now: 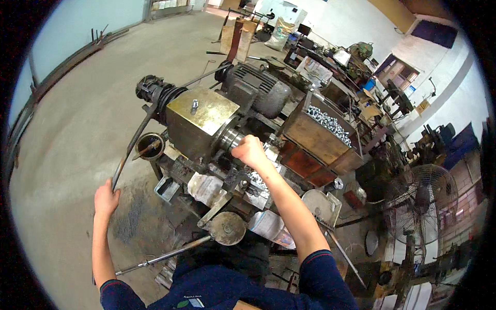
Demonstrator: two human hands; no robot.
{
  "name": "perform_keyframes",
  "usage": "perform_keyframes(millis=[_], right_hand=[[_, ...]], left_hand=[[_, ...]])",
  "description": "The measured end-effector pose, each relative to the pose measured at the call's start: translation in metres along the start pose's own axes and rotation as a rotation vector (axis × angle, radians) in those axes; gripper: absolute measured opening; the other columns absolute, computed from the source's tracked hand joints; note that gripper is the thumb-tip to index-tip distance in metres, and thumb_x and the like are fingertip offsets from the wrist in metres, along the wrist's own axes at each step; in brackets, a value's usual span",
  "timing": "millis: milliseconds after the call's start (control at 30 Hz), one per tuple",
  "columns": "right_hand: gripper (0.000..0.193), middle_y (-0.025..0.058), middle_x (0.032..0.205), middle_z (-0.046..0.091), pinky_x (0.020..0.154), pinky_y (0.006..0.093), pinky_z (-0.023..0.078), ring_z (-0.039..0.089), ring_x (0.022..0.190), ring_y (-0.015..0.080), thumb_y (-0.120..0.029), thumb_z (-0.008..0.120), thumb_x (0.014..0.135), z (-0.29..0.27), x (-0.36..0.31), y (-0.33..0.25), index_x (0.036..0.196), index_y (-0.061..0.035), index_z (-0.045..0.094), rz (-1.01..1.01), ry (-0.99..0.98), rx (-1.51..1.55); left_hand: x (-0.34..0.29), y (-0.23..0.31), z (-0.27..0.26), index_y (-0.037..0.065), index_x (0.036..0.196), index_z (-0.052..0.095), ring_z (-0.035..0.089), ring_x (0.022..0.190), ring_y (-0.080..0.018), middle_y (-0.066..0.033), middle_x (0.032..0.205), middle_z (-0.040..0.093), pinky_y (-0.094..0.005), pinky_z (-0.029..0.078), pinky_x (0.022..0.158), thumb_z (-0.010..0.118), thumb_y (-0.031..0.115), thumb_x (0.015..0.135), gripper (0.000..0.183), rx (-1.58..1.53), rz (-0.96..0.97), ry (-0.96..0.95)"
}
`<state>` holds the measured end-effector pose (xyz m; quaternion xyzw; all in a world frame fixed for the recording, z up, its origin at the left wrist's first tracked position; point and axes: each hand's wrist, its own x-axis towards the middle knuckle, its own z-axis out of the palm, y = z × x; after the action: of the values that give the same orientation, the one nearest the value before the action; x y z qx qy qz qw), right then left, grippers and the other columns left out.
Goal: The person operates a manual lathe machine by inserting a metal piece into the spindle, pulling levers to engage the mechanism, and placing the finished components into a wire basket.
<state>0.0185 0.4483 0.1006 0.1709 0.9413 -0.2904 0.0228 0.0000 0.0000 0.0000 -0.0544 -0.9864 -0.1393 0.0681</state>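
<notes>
My left hand (pixel 106 198) is wrapped round the lower end of a long metal lever (pixel 135 138), which slants up to the back of a lathe-like machine. My right hand (pixel 250 152) is closed at the front of the machine's round steel spindle (pixel 229 138). Whatever its fingers hold, if anything, is hidden behind them. The spindle sticks out of a boxy headstock (pixel 201 111) with a worn, brassy top. On that top stands a small metal fitting (pixel 195 105). Below my right hand, metal chips and small parts (pixel 257 182) lie about the tool slide.
Right of the spindle stands a rusty metal bin (pixel 315 139) heaped with small shiny parts (pixel 329 124). Behind the headstock sits an electric motor (pixel 258 89). A round plate with a long bar (pixel 227 228) juts out near my body. A caged fan (pixel 421 204) stands at right.
</notes>
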Motion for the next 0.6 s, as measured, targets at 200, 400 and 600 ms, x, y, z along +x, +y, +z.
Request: perform_keyframes(millis=[200, 400, 600], right_hand=[[0.021, 0.0280, 0.112, 0.051, 0.087, 0.0405, 0.043, 0.052, 0.102, 0.0399, -0.015, 0.057, 0.055, 0.007, -0.001, -0.006, 0.068, -0.0002, 0.063, -0.204, 0.170, -0.102], [0.020, 0.0239, 0.108, 0.054, 0.079, 0.0381, 0.045, 0.055, 0.094, 0.0396, -0.019, 0.058, 0.052, 0.014, -0.001, -0.006, 0.065, -0.0036, 0.063, -0.264, 0.174, -0.093], [0.020, 0.0226, 0.110, 0.052, 0.079, 0.0394, 0.046, 0.055, 0.092, 0.0397, -0.016, 0.059, 0.053, 0.003, -0.003, 0.002, 0.068, -0.0034, 0.064, -0.289, 0.140, -0.091]], left_hand=[[0.012, -0.006, 0.001, 0.000, 0.091, 0.052, 0.058, 0.075, -0.0391, -0.0217, 0.074, 0.059, -0.0480, 0.045, 0.066, 0.061, 0.016, 0.071, 0.027, 0.034, 0.024, -0.036], [0.076, -0.096, -0.009, 0.003, 0.071, 0.060, 0.058, 0.070, -0.0347, -0.0184, 0.067, 0.058, -0.0437, 0.045, 0.064, 0.056, 0.009, 0.066, 0.009, 0.286, 0.056, 0.027], [0.112, -0.101, -0.017, 0.004, 0.071, 0.061, 0.059, 0.072, -0.0347, -0.0187, 0.072, 0.060, -0.0425, 0.046, 0.065, 0.057, 0.009, 0.066, 0.008, 0.390, 0.100, 0.047]])
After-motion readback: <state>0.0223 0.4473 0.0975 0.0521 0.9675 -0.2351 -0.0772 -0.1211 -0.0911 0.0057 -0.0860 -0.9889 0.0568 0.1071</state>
